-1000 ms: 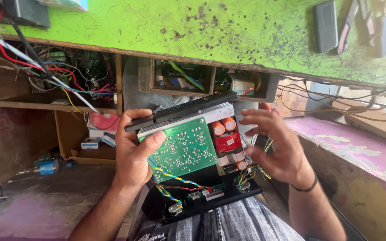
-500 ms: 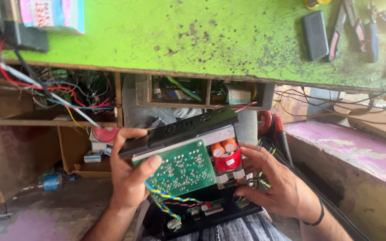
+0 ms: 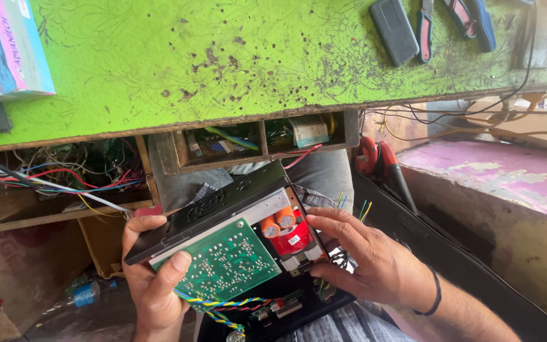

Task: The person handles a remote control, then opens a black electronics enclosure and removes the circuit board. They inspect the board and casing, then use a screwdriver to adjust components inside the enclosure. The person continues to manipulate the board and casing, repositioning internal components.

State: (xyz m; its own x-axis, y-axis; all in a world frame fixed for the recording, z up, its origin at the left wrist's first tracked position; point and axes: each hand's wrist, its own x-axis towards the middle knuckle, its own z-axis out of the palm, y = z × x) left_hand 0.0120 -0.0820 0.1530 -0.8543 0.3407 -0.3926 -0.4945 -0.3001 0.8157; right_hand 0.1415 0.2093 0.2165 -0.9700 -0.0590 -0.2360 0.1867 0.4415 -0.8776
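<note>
1. Electronics unit (image 3: 223, 218), black-cased and opened up, sits over the lap below the green tabletop (image 3: 223, 63), its green circuit board (image 3: 226, 263) tilted up and exposed.
2. Left hand (image 3: 153, 285) grips the unit's near edge, thumb pressed on the board; a slip there could flex or crack it.
3. Right hand (image 3: 365, 259) cups the other side, fingers curled beside the red component (image 3: 291, 237) and orange capacitors (image 3: 278, 221); touching live leads looks risky.
4. Twisted yellow-blue wires (image 3: 220, 310) hang taut below; tipping the board further could tear them loose.
</note>
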